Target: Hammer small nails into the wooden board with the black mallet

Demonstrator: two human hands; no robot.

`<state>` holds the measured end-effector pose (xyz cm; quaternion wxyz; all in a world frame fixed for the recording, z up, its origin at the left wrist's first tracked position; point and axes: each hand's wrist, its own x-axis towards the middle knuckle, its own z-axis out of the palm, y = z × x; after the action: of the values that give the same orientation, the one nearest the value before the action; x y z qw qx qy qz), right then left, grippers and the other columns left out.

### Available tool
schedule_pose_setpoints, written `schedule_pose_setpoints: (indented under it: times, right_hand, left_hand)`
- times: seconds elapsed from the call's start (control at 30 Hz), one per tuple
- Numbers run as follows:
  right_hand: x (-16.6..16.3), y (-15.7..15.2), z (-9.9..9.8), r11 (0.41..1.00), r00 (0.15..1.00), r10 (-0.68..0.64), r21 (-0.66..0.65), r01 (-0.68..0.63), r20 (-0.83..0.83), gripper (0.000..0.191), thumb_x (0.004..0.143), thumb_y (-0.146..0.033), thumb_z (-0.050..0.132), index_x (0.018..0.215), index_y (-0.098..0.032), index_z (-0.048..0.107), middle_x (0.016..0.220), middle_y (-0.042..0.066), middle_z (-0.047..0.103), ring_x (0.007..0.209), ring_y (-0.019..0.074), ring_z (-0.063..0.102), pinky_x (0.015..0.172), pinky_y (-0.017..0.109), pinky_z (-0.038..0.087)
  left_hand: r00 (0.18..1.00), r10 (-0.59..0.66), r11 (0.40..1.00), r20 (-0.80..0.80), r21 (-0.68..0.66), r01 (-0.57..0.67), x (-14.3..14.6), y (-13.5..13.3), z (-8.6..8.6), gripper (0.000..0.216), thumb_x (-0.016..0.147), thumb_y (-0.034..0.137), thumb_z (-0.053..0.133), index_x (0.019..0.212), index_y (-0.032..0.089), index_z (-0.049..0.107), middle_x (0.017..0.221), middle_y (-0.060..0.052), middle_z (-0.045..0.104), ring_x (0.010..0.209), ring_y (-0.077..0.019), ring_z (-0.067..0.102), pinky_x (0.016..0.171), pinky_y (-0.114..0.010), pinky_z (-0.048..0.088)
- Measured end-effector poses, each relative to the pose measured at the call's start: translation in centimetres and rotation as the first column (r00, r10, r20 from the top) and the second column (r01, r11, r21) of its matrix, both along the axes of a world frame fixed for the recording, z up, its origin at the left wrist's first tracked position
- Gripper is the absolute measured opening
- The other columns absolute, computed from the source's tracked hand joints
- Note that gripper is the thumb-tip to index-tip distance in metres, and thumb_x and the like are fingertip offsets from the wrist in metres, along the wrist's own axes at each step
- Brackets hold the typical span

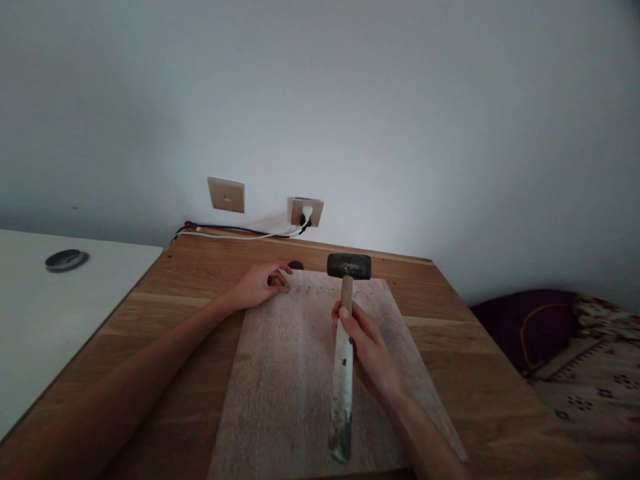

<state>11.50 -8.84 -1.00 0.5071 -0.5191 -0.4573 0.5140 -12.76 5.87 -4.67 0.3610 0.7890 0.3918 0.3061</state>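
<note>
Head view: right hand (369, 343) wrapped round mallet (343, 367), hiding part of wooden board (280, 380). Left hand (259, 283) curled, pinch unclear. Cables (240, 237), wall socket (318, 210) beyond.

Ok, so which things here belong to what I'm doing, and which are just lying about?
Seemingly in use:
- hammer, gripped in your right hand
- board, with your left hand at its far left corner
- row of small bits on the board, too small to identify

Probably just about:
- dark dish
- cords
- patterned cloth
</note>
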Motion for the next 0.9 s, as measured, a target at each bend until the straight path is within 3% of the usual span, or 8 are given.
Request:
schedule_pose_setpoints:
  times: [0.13,0.27,0.37,0.7,0.8,0.9]
  right_hand:
    - [0.1,-3.6,-0.4,0.987,0.997,-0.055,-0.152,0.047,-0.051,0.051,0.085,-0.07,0.07,0.101,-0.022,0.071,0.085,0.001,0.064,0.065,0.0122,0.054,0.053,0.021,0.042]
    - [-0.3,-6.7,-1.1,0.949,0.987,-0.084,-0.314,0.038,-0.135,0.063,0.079,-0.077,0.07,0.106,-0.02,0.069,0.074,-0.002,0.064,0.044,0.0048,0.038,0.034,0.016,0.027]
    - [-0.6,-7.6,-1.5,0.928,0.963,-0.143,-0.369,0.049,-0.23,0.066,0.076,-0.077,0.074,0.109,-0.02,0.067,0.069,-0.004,0.062,0.037,0.0026,0.036,0.03,0.014,0.026]
    - [-0.4,-6.1,-1.4,0.927,0.867,-0.262,-0.362,0.103,-0.423,0.076,0.061,-0.07,0.09,0.111,-0.017,0.068,0.069,-0.003,0.068,0.035,0.0042,0.048,0.03,0.014,0.03]
    - [-0.6,-6.0,-1.7,0.946,0.861,-0.204,-0.322,0.05,-0.467,0.071,0.06,-0.062,0.094,0.109,-0.017,0.069,0.073,-0.001,0.071,0.044,0.007,0.057,0.037,0.016,0.041]
    - [-0.7,-6.4,-1.8,0.974,0.882,-0.069,-0.224,-0.043,-0.466,0.057,0.063,-0.052,0.096,0.1,-0.016,0.072,0.084,0.003,0.074,0.065,0.0119,0.069,0.056,0.019,0.053]
  left_hand:
    - [1.0,0.0,1.0,0.019,0.014,0.0,0.0,0.1,-0.2,0.032,0.078,0.024,0.075,0.108,0.021,0.068,0.087,-0.001,0.081,0.08,-0.0194,0.073,0.075,-0.029,0.05]
    - [0.998,-0.023,1.0,0.055,0.006,0.023,0.0,0.1,-0.4,0.028,0.079,0.022,0.073,0.107,0.021,0.068,0.086,-0.001,0.08,0.081,-0.0195,0.073,0.077,-0.029,0.052]
    - [0.996,-0.023,0.999,0.084,-0.023,0.025,-0.1,0.1,-0.6,0.028,0.078,0.023,0.073,0.106,0.021,0.068,0.091,-0.002,0.08,0.083,-0.0197,0.075,0.078,-0.029,0.054]
    - [1.0,-0.013,0.999,0.017,0.033,0.012,-0.2,0.2,-0.5,0.028,0.081,0.03,0.069,0.107,0.021,0.068,0.086,-0.002,0.079,0.074,-0.0187,0.071,0.074,-0.029,0.052]
    - [1.0,-0.004,0.998,-0.008,0.057,0.004,-0.1,0.0,-0.3,0.028,0.082,0.034,0.068,0.106,0.021,0.068,0.085,-0.001,0.079,0.074,-0.0185,0.069,0.075,-0.029,0.051]
    - [0.999,0.009,0.997,-0.043,0.077,-0.005,-0.1,-0.2,-0.2,0.03,0.083,0.039,0.067,0.106,0.021,0.069,0.085,-0.001,0.078,0.07,-0.0175,0.066,0.073,-0.029,0.051]
